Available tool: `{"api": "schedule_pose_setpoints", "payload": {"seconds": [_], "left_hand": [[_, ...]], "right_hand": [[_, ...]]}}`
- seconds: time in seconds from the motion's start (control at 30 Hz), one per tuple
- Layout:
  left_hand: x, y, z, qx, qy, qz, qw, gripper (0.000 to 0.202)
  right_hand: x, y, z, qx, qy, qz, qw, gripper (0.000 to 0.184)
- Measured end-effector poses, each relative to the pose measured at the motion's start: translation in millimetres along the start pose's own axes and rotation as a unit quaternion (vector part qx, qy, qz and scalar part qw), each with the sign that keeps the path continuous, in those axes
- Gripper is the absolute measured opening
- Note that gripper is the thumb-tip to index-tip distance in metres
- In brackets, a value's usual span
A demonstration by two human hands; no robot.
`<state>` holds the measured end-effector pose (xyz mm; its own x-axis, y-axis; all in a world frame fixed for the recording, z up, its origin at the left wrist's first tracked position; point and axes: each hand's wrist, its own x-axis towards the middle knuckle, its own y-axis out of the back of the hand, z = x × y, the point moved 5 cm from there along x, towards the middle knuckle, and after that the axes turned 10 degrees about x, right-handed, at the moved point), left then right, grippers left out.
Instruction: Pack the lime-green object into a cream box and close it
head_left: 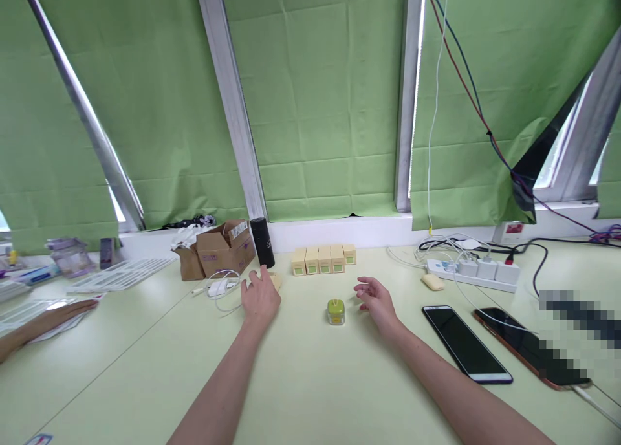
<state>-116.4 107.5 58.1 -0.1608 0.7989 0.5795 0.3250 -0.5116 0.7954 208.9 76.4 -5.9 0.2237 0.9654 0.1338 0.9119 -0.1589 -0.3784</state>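
My left hand (261,296) is at the table, fingers bent down over a small pale yellow box (276,281). Most of that box is hidden behind the hand; one end shows at the right. My right hand (377,303) hovers with fingers apart and slightly curled, holding nothing. Between the hands, nearer the right one, stands a small clear square jar (336,313) with a green lid. Behind it, a row of several small yellow boxes (318,262) with green-edged labels stands near the wall.
Left of centre are a black cylinder (262,243), an open cardboard box (226,248) and a white charger with cable (220,286). At right lie two phones (466,343), a power strip (473,273) and tangled cables. Another person's hand (72,312) rests at far left.
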Motion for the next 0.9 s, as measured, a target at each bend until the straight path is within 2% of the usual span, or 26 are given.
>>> {"api": "schedule_pose_setpoints", "payload": {"seconds": [0.3, 0.53, 0.63, 0.73, 0.9], "left_hand": [[-8.2, 22.2, 20.6, -0.053, -0.068, 0.095, 0.992, 0.057], [-25.3, 43.2, 47.8, -0.128, -0.117, 0.139, 0.975, 0.051], [-36.0, 55.9, 58.7, -0.166, -0.151, 0.199, 0.954, 0.049], [-48.6, 71.6, 65.9, -0.204, -0.191, 0.281, 0.918, 0.048], [-68.2, 92.5, 76.5, -0.239, -0.247, 0.368, 0.864, 0.044]], "right_hand": [[1.5, 0.0, 3.0, -0.020, 0.014, -0.012, 1.000, 0.046], [-11.7, -11.8, -8.9, -0.121, 0.120, -0.066, 0.983, 0.034], [-23.2, -21.0, -18.9, -0.167, 0.162, -0.086, 0.969, 0.030], [-33.9, -29.1, -27.7, -0.186, 0.186, -0.095, 0.960, 0.028], [-42.1, -38.8, -33.7, -0.181, 0.173, -0.105, 0.962, 0.033]]}}
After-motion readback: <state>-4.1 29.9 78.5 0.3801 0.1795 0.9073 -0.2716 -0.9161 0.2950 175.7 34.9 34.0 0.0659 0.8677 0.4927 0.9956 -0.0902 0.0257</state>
